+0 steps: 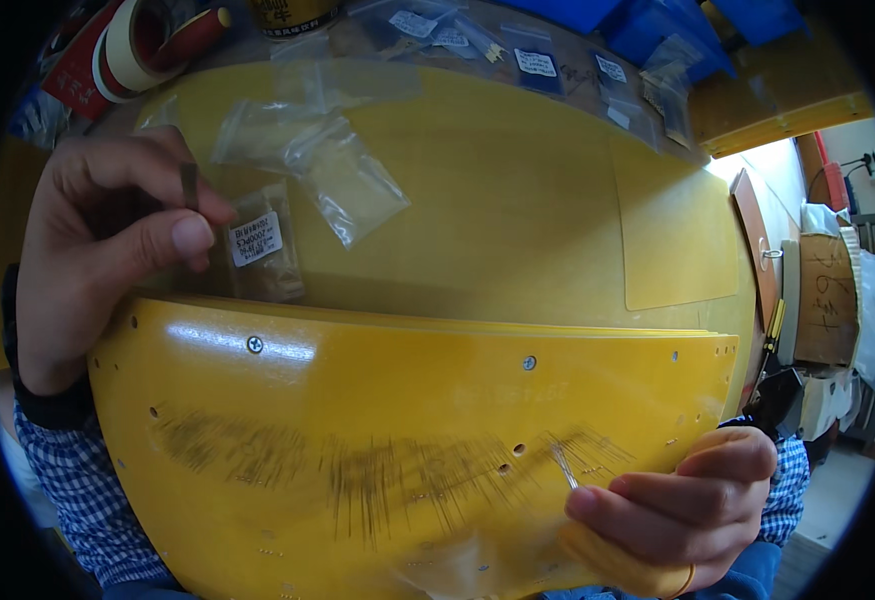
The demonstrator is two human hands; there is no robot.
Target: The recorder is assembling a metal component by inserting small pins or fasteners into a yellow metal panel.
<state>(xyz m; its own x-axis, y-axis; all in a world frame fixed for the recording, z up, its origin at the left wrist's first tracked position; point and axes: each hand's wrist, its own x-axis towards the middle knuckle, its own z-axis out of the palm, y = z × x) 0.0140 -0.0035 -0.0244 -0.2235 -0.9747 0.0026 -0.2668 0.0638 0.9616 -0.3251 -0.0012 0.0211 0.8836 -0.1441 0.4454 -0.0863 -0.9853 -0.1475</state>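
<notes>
Near the far left edge of the yellow board [407, 380], the left hand [122, 235] is pinching a narrow dark strip [190, 186] between thumb and forefinger, with its end standing up from the grip. Over the right part of the same board, the right hand [682, 510] is clamping its fingertips together on some thin silvery pins [563, 467], while many thin dark pins [367, 485] are lying spread across the board's surface. Beyond the board, a small labelled clear bag [257, 240] is lying close to the left hand, and another clear bag [349, 185] is resting on the yellowish work surface [507, 200].
</notes>
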